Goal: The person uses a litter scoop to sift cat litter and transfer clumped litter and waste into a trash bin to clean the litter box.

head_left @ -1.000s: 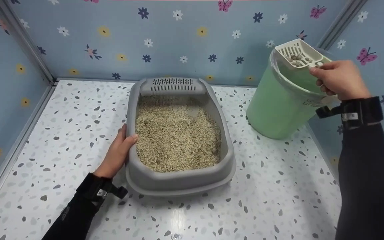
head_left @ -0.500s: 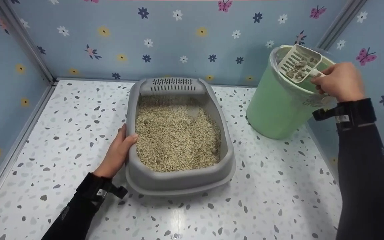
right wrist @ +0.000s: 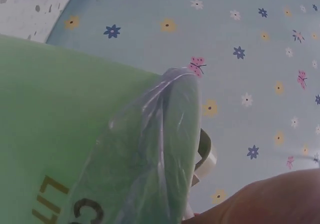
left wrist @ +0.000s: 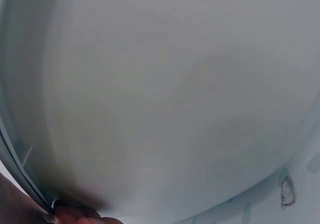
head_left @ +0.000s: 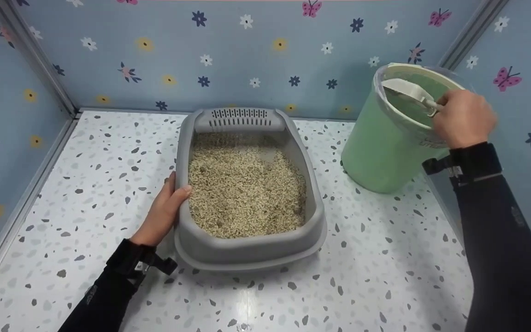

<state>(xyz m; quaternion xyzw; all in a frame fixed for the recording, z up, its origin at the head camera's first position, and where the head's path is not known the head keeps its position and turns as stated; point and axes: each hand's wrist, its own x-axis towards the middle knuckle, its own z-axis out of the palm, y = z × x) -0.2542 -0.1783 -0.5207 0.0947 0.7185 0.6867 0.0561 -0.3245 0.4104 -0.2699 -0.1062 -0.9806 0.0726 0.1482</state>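
Observation:
A grey litter box (head_left: 249,252) filled with tan pellet litter (head_left: 247,189) sits on the floor. My left hand (head_left: 162,212) grips its left rim, thumb over the top; in the left wrist view, fingertips (left wrist: 85,218) hold the box's edge beside its pale wall. My right hand (head_left: 466,115) grips the handle of a cream slotted litter scoop (head_left: 404,88). The scoop is tipped over at the mouth of a green bin (head_left: 380,143), and no clumps show on it. In the right wrist view, part of the scoop (right wrist: 209,161) shows past the bin's rim.
A clear plastic liner (right wrist: 150,149) is folded over the bin's rim. The bin stands by the right corner, close to the flowered walls (head_left: 247,55). White speckled floor (head_left: 362,276) lies around the box.
My right hand has turned the scoop over and lowered it into the bin's mouth, shifting slightly left. The clumps seen on it earlier no longer show. My left hand has stayed put.

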